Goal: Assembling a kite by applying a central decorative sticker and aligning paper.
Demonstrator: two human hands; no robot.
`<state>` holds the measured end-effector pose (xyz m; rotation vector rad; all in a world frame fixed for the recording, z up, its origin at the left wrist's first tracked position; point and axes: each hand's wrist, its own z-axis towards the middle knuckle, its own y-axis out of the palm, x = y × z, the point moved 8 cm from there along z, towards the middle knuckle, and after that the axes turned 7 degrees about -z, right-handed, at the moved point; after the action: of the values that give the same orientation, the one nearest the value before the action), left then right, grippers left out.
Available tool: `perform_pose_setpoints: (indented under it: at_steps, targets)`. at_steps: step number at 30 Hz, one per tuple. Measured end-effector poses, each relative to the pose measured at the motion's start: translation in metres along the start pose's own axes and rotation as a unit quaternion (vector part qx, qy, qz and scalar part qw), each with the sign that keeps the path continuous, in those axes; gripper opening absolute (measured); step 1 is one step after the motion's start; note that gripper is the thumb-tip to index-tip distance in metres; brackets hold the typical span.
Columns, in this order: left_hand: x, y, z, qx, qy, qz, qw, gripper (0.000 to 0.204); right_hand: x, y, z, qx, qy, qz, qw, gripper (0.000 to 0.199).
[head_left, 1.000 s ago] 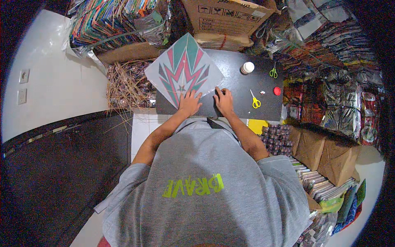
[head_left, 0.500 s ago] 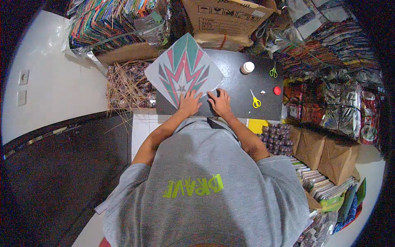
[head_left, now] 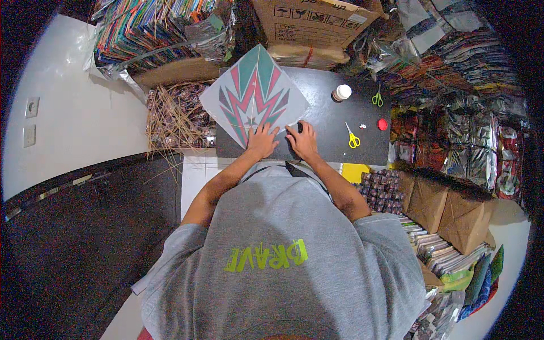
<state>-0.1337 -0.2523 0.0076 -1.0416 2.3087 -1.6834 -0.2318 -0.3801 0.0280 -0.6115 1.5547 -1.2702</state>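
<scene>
Left hand and right hand press flat, unclenched, on the kite, lying on the dark counter. Yellow scissors, green scissors, bottle lie right. Kite's near corner is hidden under hands.

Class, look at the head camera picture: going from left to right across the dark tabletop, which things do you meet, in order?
Diamond-shaped kite → left hand → right hand → white-capped bottle → yellow scissors → green scissors → red round cap.
</scene>
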Motion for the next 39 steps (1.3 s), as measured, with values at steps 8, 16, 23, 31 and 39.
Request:
perform_pose_setpoints:
  at_steps: [8,16,23,31,39]
  targets:
    - [0.005,-0.002,0.001,-0.033,0.006,-0.001,0.999,0.062,0.023,0.006,-0.001,0.037,0.049,0.041,0.997,0.038]
    - [0.000,0.002,0.001,-0.039,-0.004,-0.003,0.999,0.062,-0.007,-0.003,0.000,-0.023,-0.012,-0.045,0.999,0.036]
    - [0.002,-0.001,0.001,-0.031,-0.007,-0.001,1.000,0.061,0.015,-0.002,0.003,0.050,0.032,0.037,0.998,0.034]
    - [0.003,-0.001,0.001,-0.009,0.008,-0.006,1.000,0.060,0.005,-0.005,0.003,0.011,-0.007,0.004,1.000,0.032]
    - [0.003,-0.002,0.000,0.001,0.002,0.000,1.000,0.060,0.022,-0.024,0.013,0.073,0.011,0.017,0.997,0.029]
